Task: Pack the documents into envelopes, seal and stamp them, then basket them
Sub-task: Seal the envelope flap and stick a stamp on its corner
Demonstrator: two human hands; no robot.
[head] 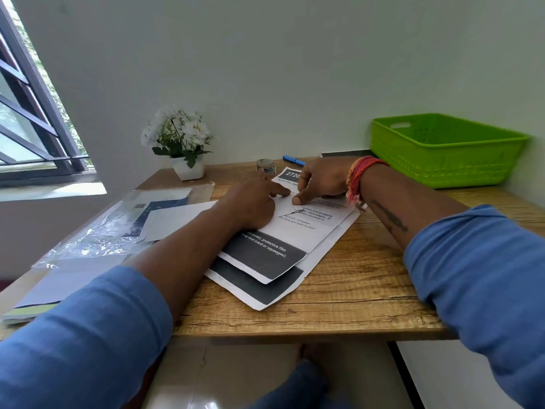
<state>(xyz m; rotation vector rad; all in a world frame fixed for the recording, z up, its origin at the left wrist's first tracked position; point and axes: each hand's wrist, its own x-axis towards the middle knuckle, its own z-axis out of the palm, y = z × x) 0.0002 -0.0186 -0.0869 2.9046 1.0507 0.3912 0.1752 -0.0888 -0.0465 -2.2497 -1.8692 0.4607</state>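
At frame centre, the printed documents [274,249] are pressed flat by the left hand [250,202], fingers straight, while a paper clip [295,209] is pinched by the right hand [321,180].

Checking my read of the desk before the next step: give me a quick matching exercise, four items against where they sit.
Things:
1. green basket
2. flower pot
3. blue pen
4. printed documents

Places:
A. far left of the desk, by the wall
B. middle of the desk, under both hands
C. far right corner of the desk
D. far edge of the desk, just beyond the right hand

Pairs: 1-C, 2-A, 3-D, 4-B
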